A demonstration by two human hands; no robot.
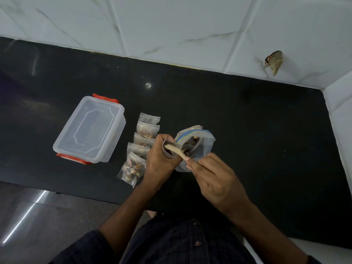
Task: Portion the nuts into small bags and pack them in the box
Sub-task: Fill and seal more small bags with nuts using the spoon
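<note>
Wooden spoon (174, 149), pinched by the right hand (213, 178), tips into a small bag (167, 149) gripped by the left hand (160, 161), beside 5 filled bags (141, 143) on the tabletop (247, 121).

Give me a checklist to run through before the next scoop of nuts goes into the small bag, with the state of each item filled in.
1. Small bag gripped by the left hand with its mouth open: ok.
2. Wooden spoon pinched by the right hand, tip at the small bag's mouth: ok.
3. Nuts on the spoon: cannot tell, the bowl is hidden in the bag.
4. Large zip bag open and upright on the black countertop: ok.
5. Filled small bags lying in a row beside the box, out of the hands' way: ok.
6. Clear box ready to receive bags: not ok, its lid is on.
</note>
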